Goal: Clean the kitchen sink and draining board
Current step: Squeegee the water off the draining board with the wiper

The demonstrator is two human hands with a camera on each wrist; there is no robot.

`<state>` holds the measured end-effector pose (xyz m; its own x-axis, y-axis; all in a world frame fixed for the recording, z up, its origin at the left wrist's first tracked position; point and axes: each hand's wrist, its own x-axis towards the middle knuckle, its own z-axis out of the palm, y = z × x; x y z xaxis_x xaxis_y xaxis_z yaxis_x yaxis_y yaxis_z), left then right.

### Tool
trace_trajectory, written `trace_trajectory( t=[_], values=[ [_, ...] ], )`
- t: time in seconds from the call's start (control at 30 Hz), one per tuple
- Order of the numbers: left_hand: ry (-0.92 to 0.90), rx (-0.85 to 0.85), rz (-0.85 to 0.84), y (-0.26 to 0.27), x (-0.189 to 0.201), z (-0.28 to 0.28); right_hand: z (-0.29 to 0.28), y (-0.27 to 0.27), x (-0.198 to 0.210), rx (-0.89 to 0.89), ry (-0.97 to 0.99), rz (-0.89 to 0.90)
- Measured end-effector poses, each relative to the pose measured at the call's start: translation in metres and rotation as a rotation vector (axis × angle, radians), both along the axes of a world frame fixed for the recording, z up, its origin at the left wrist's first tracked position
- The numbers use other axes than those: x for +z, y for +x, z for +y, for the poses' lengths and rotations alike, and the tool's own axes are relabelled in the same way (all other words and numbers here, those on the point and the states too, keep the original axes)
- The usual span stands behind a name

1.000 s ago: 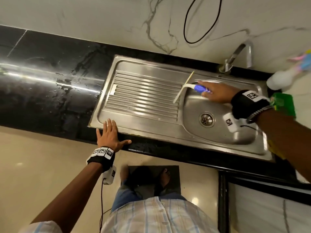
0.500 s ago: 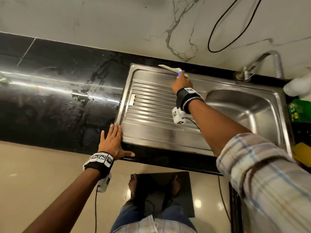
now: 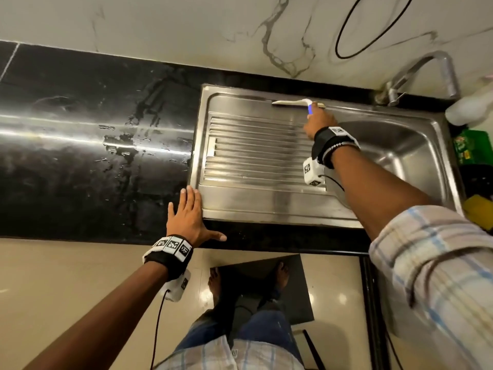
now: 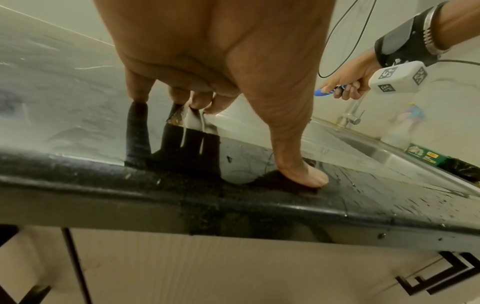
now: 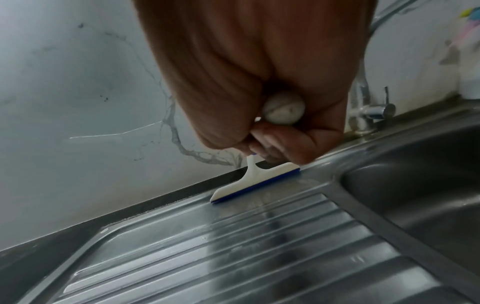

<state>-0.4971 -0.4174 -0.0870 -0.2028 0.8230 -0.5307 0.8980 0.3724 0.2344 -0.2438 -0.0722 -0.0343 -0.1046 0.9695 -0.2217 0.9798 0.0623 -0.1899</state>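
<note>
A steel sink unit has a ribbed draining board (image 3: pixel 256 156) (image 5: pixel 233 246) on the left and a bowl (image 3: pixel 400 150) (image 5: pixel 428 195) on the right. My right hand (image 3: pixel 318 124) (image 5: pixel 259 92) (image 4: pixel 345 84) grips the handle of a small white squeegee (image 3: pixel 290 102) (image 5: pixel 249 183) with a blue rubber blade. The blade lies on the flat far rim of the draining board, close to the wall. My left hand (image 3: pixel 188 217) (image 4: pixel 221 72) rests flat, fingers straight, on the black counter (image 3: pixel 93 145) (image 4: pixel 259 197) at the board's near left corner.
A steel tap (image 3: pixel 421 76) (image 5: pixel 363 107) stands at the back right of the bowl. A white bottle (image 3: pixel 469 108), a green pack (image 3: pixel 472 148) and a yellow sponge (image 3: pixel 477 209) sit right of the sink. The counter is wet. A black cable (image 3: pixel 373 30) hangs on the marble wall.
My right hand carried the squeegee from the bowl's edge to the far rim of the draining board, then shifted it slightly right along that rim. The left hand stayed planted.
</note>
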Motion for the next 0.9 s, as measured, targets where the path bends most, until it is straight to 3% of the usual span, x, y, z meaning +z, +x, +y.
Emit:
trace_trajectory(
  t=[0.27, 0.73, 0.9],
  values=[
    [0.003, -0.011, 0.005, 0.001, 0.004, -0.001, -0.062, 0.03, 0.022, 0.006, -0.091, -0.01],
    [0.046, -0.013, -0.024, 0.0, 0.002, -0.006, -0.245, 0.087, 0.042, -0.093, -0.234, 0.098],
    [0.048, -0.014, -0.034, 0.0, 0.008, -0.007, -0.272, 0.093, 0.063, -0.033, -0.325, -0.001]
  ],
)
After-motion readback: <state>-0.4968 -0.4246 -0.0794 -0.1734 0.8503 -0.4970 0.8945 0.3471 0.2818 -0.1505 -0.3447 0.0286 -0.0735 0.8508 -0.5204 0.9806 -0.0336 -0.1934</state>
